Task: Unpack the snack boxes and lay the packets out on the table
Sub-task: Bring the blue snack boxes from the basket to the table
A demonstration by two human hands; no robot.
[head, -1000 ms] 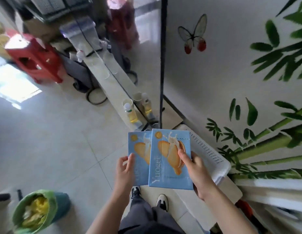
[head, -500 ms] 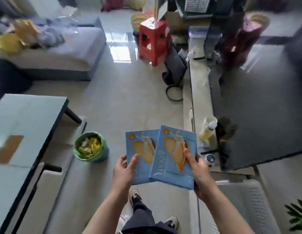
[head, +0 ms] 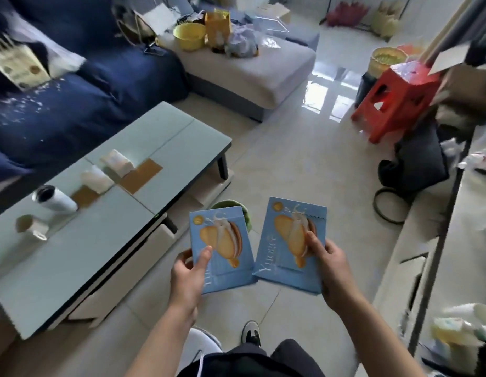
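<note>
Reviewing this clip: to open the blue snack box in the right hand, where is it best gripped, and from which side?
Keep the right hand holding the right snack box low on its right edge, and probably bring the fingers to the far top end, where a perforated tear line seems to cross the upper right corner. That end is unobstructed.

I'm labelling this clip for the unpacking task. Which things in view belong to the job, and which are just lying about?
Job:
left box, held by left hand
right box, held by right hand
table

Lying about:
white bottle
tissue packs
red stool
yellow bowl
sofa
green bin, mostly hidden behind left box
</note>
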